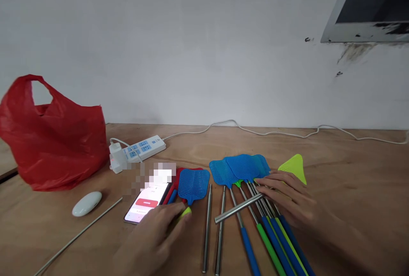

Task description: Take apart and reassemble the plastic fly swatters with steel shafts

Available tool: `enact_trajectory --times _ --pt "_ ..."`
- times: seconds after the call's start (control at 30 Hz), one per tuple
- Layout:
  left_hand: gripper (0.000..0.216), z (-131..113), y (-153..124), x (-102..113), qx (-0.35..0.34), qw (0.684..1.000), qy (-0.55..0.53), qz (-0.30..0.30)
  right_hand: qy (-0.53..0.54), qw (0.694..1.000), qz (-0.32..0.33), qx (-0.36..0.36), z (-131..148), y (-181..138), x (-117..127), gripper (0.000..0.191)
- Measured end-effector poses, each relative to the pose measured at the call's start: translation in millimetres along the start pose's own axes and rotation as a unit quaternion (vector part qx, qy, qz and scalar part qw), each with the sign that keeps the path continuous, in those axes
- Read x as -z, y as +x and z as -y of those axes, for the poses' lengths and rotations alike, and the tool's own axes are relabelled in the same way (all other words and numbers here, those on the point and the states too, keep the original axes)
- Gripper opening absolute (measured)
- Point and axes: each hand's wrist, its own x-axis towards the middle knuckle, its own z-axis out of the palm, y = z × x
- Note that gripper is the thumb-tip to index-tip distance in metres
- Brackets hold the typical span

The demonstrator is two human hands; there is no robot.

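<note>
My left hand (156,235) is closed around a yellow-green piece (185,212), of which only the rounded end shows; the rest is hidden in my fingers. Just beyond it lies a blue fly swatter head (193,183), with a red one (179,174) partly beneath. My right hand (289,193) has its fingers on the upper end of a short metal tube (239,208), which slants across a row of fly swatters. These have blue heads (244,167), a yellow-green head (294,166), thin metal shafts and blue or green grips (270,242). Two bare metal tubes (207,229) lie side by side left of them.
At the left stands a red plastic bag (57,139). A white power strip (143,148) with a plug has its cable running along the wall. A lit phone (148,201), a white oval object (87,203) and a thin rod (78,237) lie on the wooden table (358,182).
</note>
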Motion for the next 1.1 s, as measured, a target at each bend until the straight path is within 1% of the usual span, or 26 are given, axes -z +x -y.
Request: enact_trajectory --times 0.03,0.07,0.17,0.23,0.27,0.37,0.43,0.5,0.57,0.6,0.63,0.67,0.7,0.8,0.83,0.87,0.9,0.97,1.03,1.1 --pt "0.045 -4 5 0 -0.008 0.998 0.054 -0.008 0.009 1.000 -0.011 0.004 4 3 0 0.043" --pt "0.042 -8 10 1 0.003 0.993 0.114 -0.019 0.019 0.999 -0.026 0.008 8 7 0 0.043" --pt "0.038 -15 27 5 0.060 0.968 0.242 0.015 0.037 0.995 -0.091 0.000 20 18 -1 0.038" --pt "0.037 -14 35 6 0.091 0.950 0.297 0.032 0.032 0.991 -0.131 -0.024 25 22 -2 0.031" --pt "0.036 -12 37 6 0.102 0.942 0.317 0.036 0.026 0.990 -0.138 -0.032 27 22 -2 0.028" --pt "0.036 -7 39 7 0.117 0.932 0.341 0.042 0.025 0.992 -0.121 -0.029 31 22 -6 0.023" --pt "0.033 -6 40 10 0.116 0.931 0.343 0.040 0.052 0.991 -0.118 -0.029 34 22 -10 0.025" --pt "0.031 -6 42 13 0.115 0.930 0.346 0.037 0.106 0.986 -0.113 -0.058 37 20 -16 0.027" --pt "0.028 -6 45 16 0.106 0.933 0.343 0.031 0.191 0.970 -0.093 -0.118 41 17 -21 0.028" --pt "0.026 -6 46 16 0.096 0.937 0.336 0.024 0.244 0.953 -0.082 -0.158 42 15 -23 0.027" --pt "0.024 -5 47 14 0.080 0.942 0.325 0.011 0.304 0.928 -0.073 -0.201 44 13 -25 0.025" --pt "0.021 -5 48 12 0.059 0.949 0.310 -0.005 0.369 0.894 -0.070 -0.244 45 11 -26 0.022" --pt "0.019 -4 48 8 0.034 0.956 0.291 -0.023 0.436 0.851 -0.069 -0.284 46 9 -27 0.019" --pt "0.020 -2 47 -5 -0.059 0.970 0.221 -0.078 0.603 0.700 -0.089 -0.372 47 7 -30 0.012" --pt "0.020 -1 47 -9 -0.091 0.971 0.200 -0.092 0.633 0.658 -0.105 -0.394 48 8 -30 0.013" --pt "0.019 -1 46 -13 -0.120 0.970 0.184 -0.100 0.651 0.625 -0.119 -0.414 48 9 -31 0.014" --pt "0.017 -1 45 -16 -0.147 0.969 0.172 -0.102 0.662 0.601 -0.125 -0.430 48 11 -31 0.016" --pt "0.018 -1 44 -20 -0.188 0.964 0.165 -0.087 0.673 0.576 -0.118 -0.449 48 14 -32 0.019" --pt "0.021 0 43 -22 -0.207 0.961 0.175 -0.063 0.680 0.566 -0.094 -0.456 48 15 -33 0.023" --pt "0.025 1 42 -23 -0.204 0.959 0.193 -0.046 0.677 0.568 -0.080 -0.462 46 14 -35 0.026"
